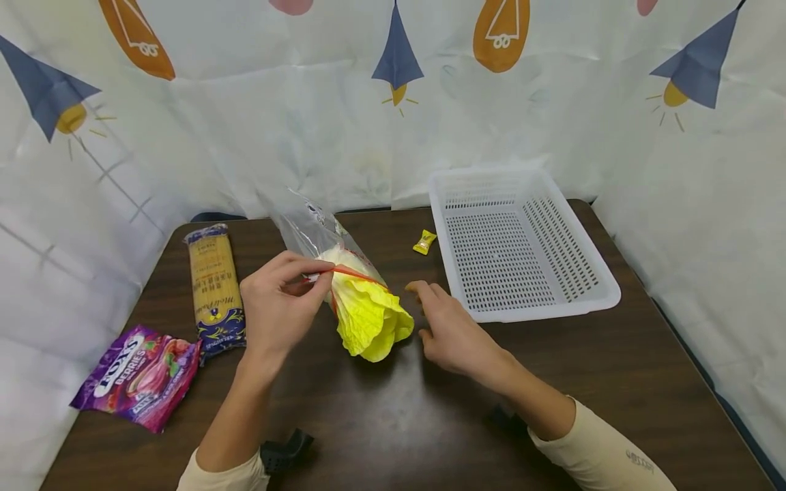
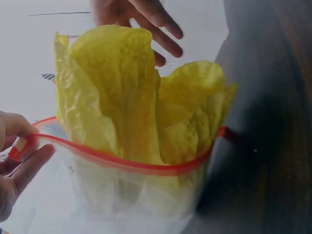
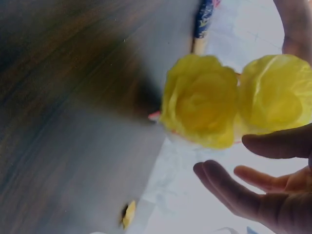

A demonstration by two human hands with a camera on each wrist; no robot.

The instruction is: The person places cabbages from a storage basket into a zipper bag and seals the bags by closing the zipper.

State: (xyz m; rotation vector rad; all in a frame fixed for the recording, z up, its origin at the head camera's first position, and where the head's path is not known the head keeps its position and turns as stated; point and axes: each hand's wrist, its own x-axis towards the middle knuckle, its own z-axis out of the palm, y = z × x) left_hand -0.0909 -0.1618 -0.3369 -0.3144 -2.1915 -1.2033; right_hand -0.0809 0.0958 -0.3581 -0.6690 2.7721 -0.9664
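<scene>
A clear zip bag (image 1: 310, 228) with a red seal strip lies on the dark table (image 1: 393, 409), and a yellow cabbage (image 1: 368, 314) sticks halfway out of its mouth. My left hand (image 1: 279, 300) pinches the bag's red rim (image 2: 122, 163) at one corner. My right hand (image 1: 448, 327) hovers just right of the cabbage with relaxed fingers and holds nothing. In the left wrist view the cabbage leaves (image 2: 141, 107) rise above the seal strip. In the right wrist view the cabbage (image 3: 204, 105) sits beyond my fingers (image 3: 229, 187).
A white perforated basket (image 1: 522, 242) stands at the back right. A small yellow candy (image 1: 424, 241) lies left of it. A spaghetti pack (image 1: 213, 286) and a purple Fox's candy bag (image 1: 138, 375) lie at the left. A printed sheet hangs behind.
</scene>
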